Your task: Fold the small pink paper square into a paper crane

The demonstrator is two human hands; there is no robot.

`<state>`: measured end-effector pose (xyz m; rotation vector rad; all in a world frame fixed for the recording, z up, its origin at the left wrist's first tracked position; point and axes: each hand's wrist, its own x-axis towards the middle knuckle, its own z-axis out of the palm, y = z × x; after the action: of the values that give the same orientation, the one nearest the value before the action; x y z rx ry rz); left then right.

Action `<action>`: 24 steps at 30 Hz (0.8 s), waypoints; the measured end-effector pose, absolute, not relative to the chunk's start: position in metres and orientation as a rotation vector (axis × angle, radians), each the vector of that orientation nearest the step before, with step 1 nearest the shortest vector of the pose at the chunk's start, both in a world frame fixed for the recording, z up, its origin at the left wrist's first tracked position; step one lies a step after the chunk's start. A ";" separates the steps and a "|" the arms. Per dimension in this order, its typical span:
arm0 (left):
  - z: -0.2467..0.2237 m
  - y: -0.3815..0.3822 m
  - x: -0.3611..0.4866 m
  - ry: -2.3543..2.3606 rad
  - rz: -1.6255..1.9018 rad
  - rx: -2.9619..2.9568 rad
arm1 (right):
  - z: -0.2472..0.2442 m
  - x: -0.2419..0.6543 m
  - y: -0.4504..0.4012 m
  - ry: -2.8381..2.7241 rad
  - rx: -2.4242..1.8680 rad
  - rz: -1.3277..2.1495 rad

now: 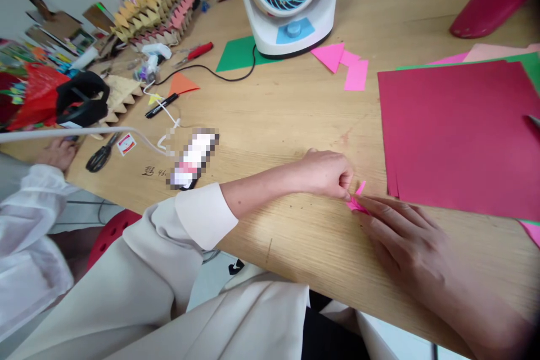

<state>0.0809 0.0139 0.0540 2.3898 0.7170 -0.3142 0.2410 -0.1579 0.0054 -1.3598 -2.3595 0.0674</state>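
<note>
Between my two hands, low over the wooden table, is a small folded piece of bright pink paper [358, 204] with a thin point sticking up. My left hand [331, 174] has its fingers curled and pinches the paper's left end. From the right, my right hand [405, 233] reaches in with fingers held together, its fingertips closed on the paper's right side. The thumb of my right hand is mostly hidden beneath the fingers. Dark red sheets [455, 135] lie stacked just beyond my right hand.
A white fan [291, 28] stands at the back on green paper [236, 54], beside pink scraps [356, 75]. A phone [194, 160], black scissors [101, 154], a marker [162, 106] and a cable lie left. Another person's hand [57, 153] rests at the far left edge.
</note>
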 end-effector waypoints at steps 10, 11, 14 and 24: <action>0.061 0.006 0.072 0.672 -0.234 2.410 | 0.008 0.238 -0.156 -2.338 -1.376 0.046; 0.063 0.004 0.073 0.671 -0.242 2.414 | 0.008 0.238 -0.156 -2.337 -1.377 0.045; 0.066 0.000 0.076 0.690 -0.272 2.432 | 0.008 0.237 -0.156 -2.337 -1.377 0.041; 0.061 -0.001 0.077 0.689 -0.255 2.399 | 0.009 0.237 -0.156 -2.343 -1.389 0.040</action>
<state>0.0767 -0.0008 0.0614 2.3988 0.6888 -0.2545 0.2366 -0.1558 0.0091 -1.3887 -2.3430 0.0400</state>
